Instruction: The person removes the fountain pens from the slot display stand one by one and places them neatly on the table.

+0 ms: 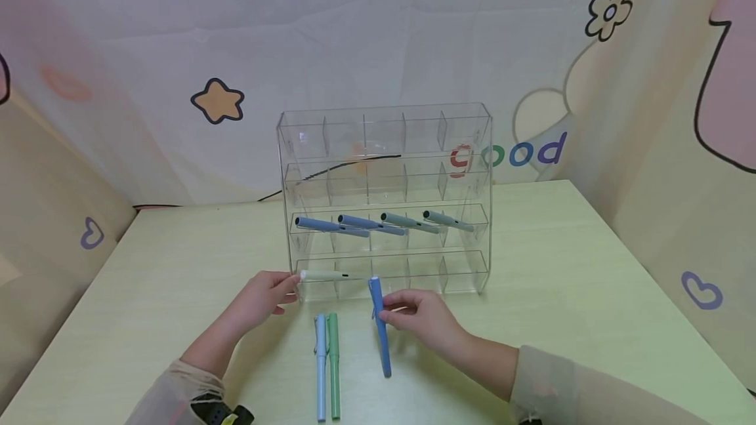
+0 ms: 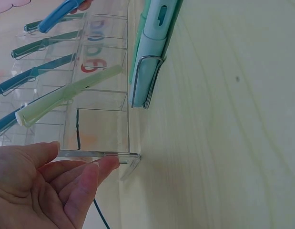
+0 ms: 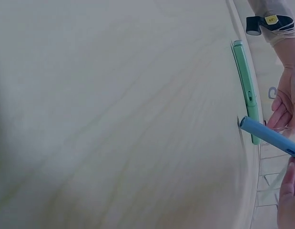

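Note:
A clear acrylic pen rack (image 1: 426, 264) with tiered compartments stands on the table. My left hand (image 1: 262, 300) grips its lower left side edge, thumb and fingers on opposite faces. Between thumb and fingers my right hand (image 1: 430, 321) pinches a blue pen (image 1: 384, 346), held roughly upright in front of the bottom tier. A pale green pen (image 1: 321, 275) lies slantwise in the bottom tier at the left. In the tier above are two blue pens (image 1: 319, 224) and two grey-green pens (image 1: 407, 222).
A light blue pen (image 1: 321, 366) and a green pen (image 1: 334, 366) lie side by side on the table (image 1: 567, 320), in front of the rack and between my forearms. A printed cloth backdrop (image 1: 354, 51) hangs behind the rack.

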{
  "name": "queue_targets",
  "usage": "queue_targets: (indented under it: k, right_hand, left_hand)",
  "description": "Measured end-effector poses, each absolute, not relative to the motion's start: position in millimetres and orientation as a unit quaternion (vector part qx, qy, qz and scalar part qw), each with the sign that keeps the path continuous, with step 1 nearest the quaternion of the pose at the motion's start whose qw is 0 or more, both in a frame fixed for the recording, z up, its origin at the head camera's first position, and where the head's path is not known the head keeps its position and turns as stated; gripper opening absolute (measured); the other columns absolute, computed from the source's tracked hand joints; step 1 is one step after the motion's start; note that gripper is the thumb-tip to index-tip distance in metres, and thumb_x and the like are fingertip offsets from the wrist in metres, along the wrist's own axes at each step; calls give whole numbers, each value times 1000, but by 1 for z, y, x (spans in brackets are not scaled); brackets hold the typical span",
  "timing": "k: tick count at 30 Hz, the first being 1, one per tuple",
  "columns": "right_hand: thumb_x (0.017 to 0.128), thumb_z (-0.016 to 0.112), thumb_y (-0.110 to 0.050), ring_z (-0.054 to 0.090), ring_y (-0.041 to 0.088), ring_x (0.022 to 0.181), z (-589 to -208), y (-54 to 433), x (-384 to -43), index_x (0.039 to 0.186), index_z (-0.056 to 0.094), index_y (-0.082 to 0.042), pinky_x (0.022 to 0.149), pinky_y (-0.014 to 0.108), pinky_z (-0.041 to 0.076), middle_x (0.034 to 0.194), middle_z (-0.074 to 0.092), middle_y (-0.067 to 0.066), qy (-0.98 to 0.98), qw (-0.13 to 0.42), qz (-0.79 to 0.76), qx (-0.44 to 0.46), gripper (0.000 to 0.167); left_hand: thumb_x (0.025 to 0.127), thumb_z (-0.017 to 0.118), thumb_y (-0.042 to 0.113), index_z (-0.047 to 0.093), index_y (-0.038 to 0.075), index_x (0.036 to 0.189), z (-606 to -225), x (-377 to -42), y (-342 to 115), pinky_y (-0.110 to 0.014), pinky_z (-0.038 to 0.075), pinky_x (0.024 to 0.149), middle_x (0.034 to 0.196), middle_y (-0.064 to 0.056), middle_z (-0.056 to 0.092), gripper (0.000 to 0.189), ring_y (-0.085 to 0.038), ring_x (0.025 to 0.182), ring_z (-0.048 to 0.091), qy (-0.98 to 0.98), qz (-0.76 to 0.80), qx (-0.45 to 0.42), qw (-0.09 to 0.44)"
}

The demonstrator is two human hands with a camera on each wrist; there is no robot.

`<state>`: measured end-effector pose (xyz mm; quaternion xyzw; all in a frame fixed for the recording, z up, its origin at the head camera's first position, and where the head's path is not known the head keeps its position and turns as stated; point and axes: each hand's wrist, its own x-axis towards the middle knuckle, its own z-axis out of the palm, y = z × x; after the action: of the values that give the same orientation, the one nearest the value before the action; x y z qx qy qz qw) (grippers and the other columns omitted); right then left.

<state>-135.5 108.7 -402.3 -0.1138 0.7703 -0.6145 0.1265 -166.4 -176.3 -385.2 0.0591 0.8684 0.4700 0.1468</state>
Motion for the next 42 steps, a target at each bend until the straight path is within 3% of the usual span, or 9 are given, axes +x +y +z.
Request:
queue_targets:
  k: [17,25,35,42]
  right_hand:
    - [83,69,-8,65,15,73,-416,102,-140,103,63,8,65,31,55,86,69,9,770,196,-602,-78,26]
    - [79,73,-9,60,11,65,-418,99,-143,102,64,3,55,25,50,82,68,5,827,188,-515,-129,27]
    - [81,71,-8,56,9,68,-413,98,-143,94,66,-1,58,21,49,76,62,-3,873,154,-417,-202,16]
    - [82,69,-7,56,9,65,-416,96,-143,95,66,2,55,21,50,74,60,-2,867,161,-425,-203,16]
  left_hand:
    - [99,45,19,56,-9,120,-384,-165,-177,-44,54,75,121,-28,56,37,-40,106,58,869,468,58,149]
    - [99,45,19,57,-9,118,-384,-165,-177,-43,54,75,119,-28,57,36,-39,106,58,868,471,58,148]
    - [99,45,19,57,-9,119,-384,-166,-176,-43,54,76,118,-26,58,36,-39,106,58,867,472,58,148]
    - [100,44,19,57,-8,119,-382,-166,-176,-43,54,76,118,-26,58,36,-38,106,58,868,471,57,148]
